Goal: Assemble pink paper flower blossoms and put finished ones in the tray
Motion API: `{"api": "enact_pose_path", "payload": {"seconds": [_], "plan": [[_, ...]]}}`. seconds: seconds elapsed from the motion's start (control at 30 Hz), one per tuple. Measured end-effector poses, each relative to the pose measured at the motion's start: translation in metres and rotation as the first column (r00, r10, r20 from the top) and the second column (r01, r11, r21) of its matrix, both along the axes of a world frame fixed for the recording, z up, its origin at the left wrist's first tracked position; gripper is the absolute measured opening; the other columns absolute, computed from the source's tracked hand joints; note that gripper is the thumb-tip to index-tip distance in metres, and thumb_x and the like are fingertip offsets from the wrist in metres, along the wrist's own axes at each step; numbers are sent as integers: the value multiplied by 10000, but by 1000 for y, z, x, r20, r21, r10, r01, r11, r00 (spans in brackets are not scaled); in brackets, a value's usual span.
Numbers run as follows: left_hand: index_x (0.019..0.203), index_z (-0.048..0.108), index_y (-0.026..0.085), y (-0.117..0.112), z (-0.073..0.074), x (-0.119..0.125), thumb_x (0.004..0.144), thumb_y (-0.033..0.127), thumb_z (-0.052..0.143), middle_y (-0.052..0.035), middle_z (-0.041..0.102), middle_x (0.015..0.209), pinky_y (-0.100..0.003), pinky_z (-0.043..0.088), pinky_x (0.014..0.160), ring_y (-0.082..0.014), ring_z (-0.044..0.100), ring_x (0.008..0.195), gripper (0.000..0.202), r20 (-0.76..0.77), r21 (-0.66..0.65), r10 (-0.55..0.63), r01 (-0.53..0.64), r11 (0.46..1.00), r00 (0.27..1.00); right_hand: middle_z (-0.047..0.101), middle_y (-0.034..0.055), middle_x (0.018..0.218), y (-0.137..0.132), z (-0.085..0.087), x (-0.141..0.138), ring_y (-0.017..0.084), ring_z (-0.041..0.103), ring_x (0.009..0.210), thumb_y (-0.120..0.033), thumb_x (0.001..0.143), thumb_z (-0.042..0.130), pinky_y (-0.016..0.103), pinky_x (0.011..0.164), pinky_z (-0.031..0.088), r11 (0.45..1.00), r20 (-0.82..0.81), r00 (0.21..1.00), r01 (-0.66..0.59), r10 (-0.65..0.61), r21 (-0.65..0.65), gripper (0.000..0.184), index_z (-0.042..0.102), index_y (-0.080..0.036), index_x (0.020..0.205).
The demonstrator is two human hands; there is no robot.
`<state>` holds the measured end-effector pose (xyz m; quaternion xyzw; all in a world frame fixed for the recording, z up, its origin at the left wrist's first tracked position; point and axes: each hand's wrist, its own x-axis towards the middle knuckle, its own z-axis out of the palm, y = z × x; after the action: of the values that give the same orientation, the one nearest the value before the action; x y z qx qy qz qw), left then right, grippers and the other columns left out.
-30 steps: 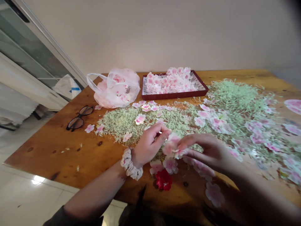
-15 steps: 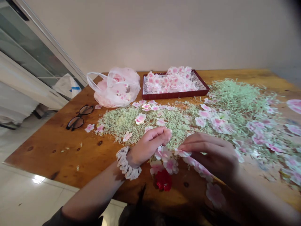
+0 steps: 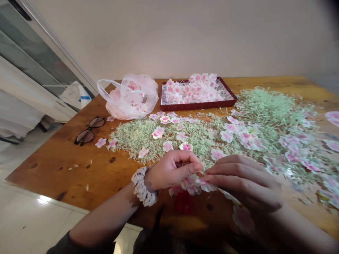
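My left hand point(image 3: 172, 169), with a frilly scrunchie point(image 3: 141, 187) on its wrist, is curled with thumb and fingers pinched together; what sits in the pinch is too small to name. My right hand point(image 3: 243, 181) meets it fingertip to fingertip and pinches a pink fabric flower point(image 3: 206, 185) over the near edge of the wooden table point(image 3: 60, 158). More pink flowers point(image 3: 190, 183) lie just under both hands. A red flower point(image 3: 184, 203) shows blurred below them.
Pale green stamen pieces point(image 3: 137, 135) cover the table's middle and right, with pink flowers scattered on them. A dark red tray point(image 3: 198, 104) of flowers stands at the back, a clear plastic bag point(image 3: 129, 97) of petals to its left, and black glasses point(image 3: 88, 130) further left.
Both hands have moved down toward the near table edge and closed together. The left hand's fingers have curled tighter, and the flowers they covered further back now show.
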<state>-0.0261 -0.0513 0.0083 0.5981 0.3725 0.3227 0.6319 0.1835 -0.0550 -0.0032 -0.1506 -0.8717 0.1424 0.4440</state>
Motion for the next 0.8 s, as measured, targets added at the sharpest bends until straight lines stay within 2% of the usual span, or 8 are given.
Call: {"api": "enact_pose_path", "payload": {"seconds": [0.17,0.27,0.33,0.57,0.8], "plan": [[677,587,131,0,0,0,785,496,606,4,524,578,-195,358,484,-74,450,507,381,-2,55,-2,2,998,1000,715,70,963,1,2,-2,213,644,912,-204,902,508,376,756,553,1000,-11,1000,-4,4,-14,303,615,-177,1184],[680,589,133,1,0,0,783,486,611,5,527,583,-197,358,483,-76,451,509,368,-14,59,-8,9,998,1000,719,43,963,2,4,-3,207,652,892,-149,866,553,362,745,549,1000,-10,1000,3,-3,-16,368,586,-221,1226],[681,587,135,0,0,0,791,464,612,5,531,588,-195,365,486,-76,459,513,348,-16,72,-8,9,997,1000,718,46,953,3,4,-5,201,654,876,-128,853,565,356,740,548,1000,-16,1000,-6,6,-19,370,592,-210,1212],[706,572,146,-2,-3,-1,833,421,584,6,544,589,-193,396,505,-84,497,527,303,-1,122,-12,12,992,1000,704,35,875,0,-2,-11,175,659,808,-103,823,602,331,705,545,996,-64,998,18,-23,-89,274,637,-220,1068],[719,494,175,-6,-9,2,914,425,447,17,488,615,-222,382,558,-101,465,572,320,-12,190,20,-18,982,1000,687,40,791,4,-2,-21,159,644,750,-123,845,590,322,677,526,982,-153,988,-13,-16,-188,124,649,-190,931]]}}
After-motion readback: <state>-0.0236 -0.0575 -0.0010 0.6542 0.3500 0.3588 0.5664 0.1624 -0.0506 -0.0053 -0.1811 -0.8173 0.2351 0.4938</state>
